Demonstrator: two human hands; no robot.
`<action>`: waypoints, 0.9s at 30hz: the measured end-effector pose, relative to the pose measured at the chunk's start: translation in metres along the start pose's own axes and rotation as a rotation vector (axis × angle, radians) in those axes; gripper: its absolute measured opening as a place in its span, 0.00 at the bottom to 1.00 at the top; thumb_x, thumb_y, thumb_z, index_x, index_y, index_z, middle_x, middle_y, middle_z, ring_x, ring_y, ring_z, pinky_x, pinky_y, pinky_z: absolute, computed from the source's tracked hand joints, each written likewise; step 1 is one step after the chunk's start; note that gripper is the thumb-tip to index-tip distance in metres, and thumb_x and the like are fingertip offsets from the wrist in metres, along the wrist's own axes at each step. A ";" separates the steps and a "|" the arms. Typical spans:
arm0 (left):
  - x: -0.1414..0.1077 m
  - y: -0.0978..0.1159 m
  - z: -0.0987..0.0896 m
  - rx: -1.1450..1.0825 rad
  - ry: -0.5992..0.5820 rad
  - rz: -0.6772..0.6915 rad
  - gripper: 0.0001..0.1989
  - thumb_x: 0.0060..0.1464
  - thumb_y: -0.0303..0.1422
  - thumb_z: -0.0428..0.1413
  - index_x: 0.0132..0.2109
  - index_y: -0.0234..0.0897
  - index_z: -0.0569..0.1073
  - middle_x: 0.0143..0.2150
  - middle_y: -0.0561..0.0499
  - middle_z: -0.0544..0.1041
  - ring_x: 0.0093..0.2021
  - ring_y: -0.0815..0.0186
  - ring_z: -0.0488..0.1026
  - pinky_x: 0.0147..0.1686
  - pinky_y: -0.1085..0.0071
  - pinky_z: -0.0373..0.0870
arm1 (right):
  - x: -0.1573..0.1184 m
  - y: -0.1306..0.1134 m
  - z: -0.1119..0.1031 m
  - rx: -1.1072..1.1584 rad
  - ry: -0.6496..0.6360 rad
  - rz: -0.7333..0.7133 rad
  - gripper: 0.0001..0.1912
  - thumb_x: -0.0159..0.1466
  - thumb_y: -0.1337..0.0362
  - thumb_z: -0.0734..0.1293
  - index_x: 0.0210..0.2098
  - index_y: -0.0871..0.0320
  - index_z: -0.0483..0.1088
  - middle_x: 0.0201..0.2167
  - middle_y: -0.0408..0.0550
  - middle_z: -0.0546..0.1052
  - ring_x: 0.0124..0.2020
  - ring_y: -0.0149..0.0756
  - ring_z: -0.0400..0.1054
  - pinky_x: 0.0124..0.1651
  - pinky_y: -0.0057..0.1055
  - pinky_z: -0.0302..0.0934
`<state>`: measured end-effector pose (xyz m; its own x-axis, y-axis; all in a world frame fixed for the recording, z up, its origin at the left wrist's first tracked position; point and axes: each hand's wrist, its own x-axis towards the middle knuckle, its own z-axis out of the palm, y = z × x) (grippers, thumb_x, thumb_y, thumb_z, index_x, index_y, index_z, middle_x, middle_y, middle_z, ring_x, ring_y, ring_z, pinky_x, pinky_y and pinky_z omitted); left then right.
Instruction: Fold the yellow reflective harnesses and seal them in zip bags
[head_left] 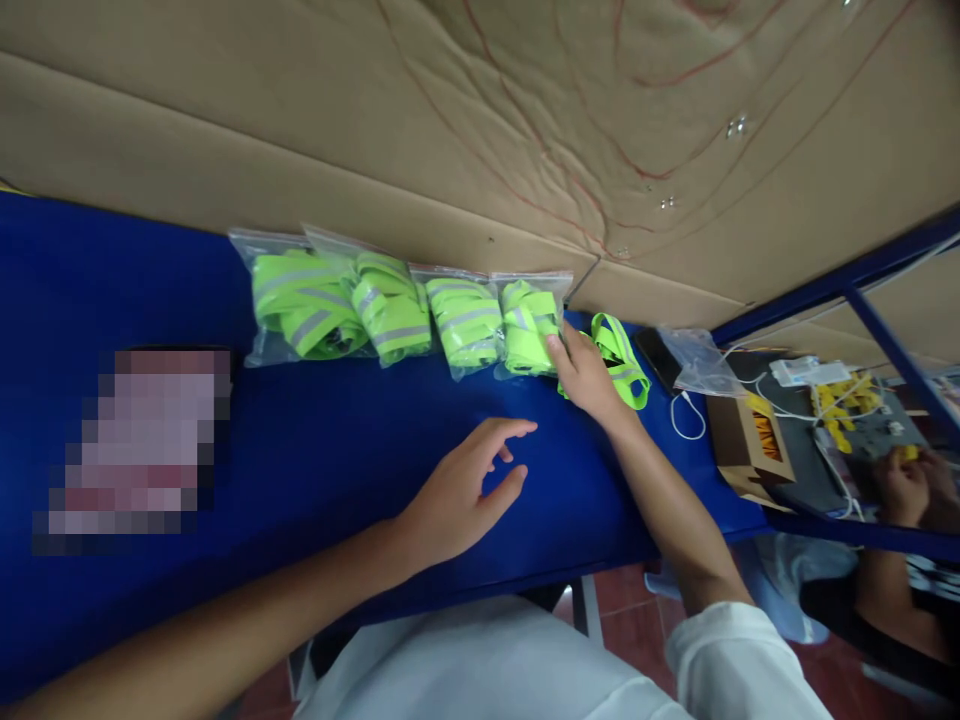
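Note:
Four clear zip bags would be too exact, so: several clear zip bags stand in a row along the cardboard wall, each with neon-green reflective straps inside, such as the far-left bag and the third bag. My right hand grips the right edge of the rightmost bag, thumb in front, its other fingers partly hidden. Just right of that hand lies a loose neon-green reflective strap. My left hand hovers over the blue table, fingers apart and holding nothing.
A pixelated flat item lies at the left. At the right are a dark phone, a clear plastic bag, a white cable and a cardboard box. Beyond a blue frame bar, another person's hands hold something yellow.

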<state>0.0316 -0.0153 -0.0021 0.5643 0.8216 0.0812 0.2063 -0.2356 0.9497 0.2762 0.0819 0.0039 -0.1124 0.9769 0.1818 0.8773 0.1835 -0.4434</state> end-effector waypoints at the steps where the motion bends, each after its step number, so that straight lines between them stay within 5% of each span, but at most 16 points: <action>1: -0.001 0.000 0.000 0.018 -0.008 0.013 0.19 0.69 0.34 0.52 0.64 0.45 0.67 0.56 0.46 0.75 0.49 0.65 0.76 0.51 0.63 0.76 | -0.007 0.003 -0.005 -0.063 0.034 -0.030 0.33 0.76 0.43 0.49 0.66 0.58 0.67 0.59 0.59 0.76 0.61 0.52 0.69 0.66 0.50 0.60; 6: -0.007 0.000 0.004 0.074 -0.048 0.024 0.16 0.70 0.34 0.50 0.62 0.46 0.70 0.56 0.47 0.76 0.48 0.66 0.77 0.53 0.65 0.76 | -0.041 0.043 -0.035 -0.367 0.205 0.095 0.36 0.73 0.41 0.59 0.71 0.56 0.60 0.69 0.63 0.65 0.70 0.58 0.58 0.69 0.58 0.53; 9: -0.006 -0.001 0.005 0.102 -0.071 0.023 0.15 0.70 0.34 0.50 0.61 0.47 0.71 0.56 0.48 0.75 0.48 0.66 0.77 0.52 0.66 0.76 | -0.051 0.068 -0.045 -0.319 0.128 0.227 0.45 0.67 0.39 0.65 0.73 0.59 0.55 0.68 0.67 0.65 0.68 0.62 0.61 0.65 0.59 0.58; 12: -0.003 -0.003 0.003 0.112 -0.070 -0.002 0.14 0.70 0.34 0.51 0.59 0.46 0.72 0.54 0.49 0.75 0.46 0.68 0.76 0.50 0.69 0.76 | -0.052 0.076 -0.049 -0.257 0.125 0.263 0.41 0.65 0.47 0.70 0.70 0.61 0.59 0.62 0.65 0.72 0.61 0.62 0.68 0.61 0.57 0.64; 19: 0.002 -0.005 -0.002 0.055 -0.049 -0.055 0.13 0.71 0.36 0.51 0.58 0.44 0.73 0.50 0.48 0.76 0.43 0.69 0.75 0.45 0.72 0.76 | -0.057 0.052 -0.059 -0.182 0.216 0.188 0.24 0.67 0.56 0.68 0.60 0.57 0.68 0.53 0.59 0.78 0.54 0.57 0.74 0.55 0.52 0.69; 27: 0.006 -0.003 -0.006 -0.066 0.050 -0.045 0.12 0.70 0.38 0.53 0.55 0.40 0.74 0.49 0.47 0.78 0.44 0.67 0.77 0.45 0.70 0.76 | -0.078 0.018 -0.076 0.424 0.278 0.117 0.19 0.72 0.54 0.67 0.60 0.49 0.67 0.57 0.54 0.76 0.56 0.47 0.74 0.52 0.42 0.72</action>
<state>0.0298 -0.0071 -0.0026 0.5145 0.8560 0.0509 0.1765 -0.1639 0.9706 0.3360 0.0004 0.0485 0.1538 0.9380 0.3106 0.6038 0.1597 -0.7810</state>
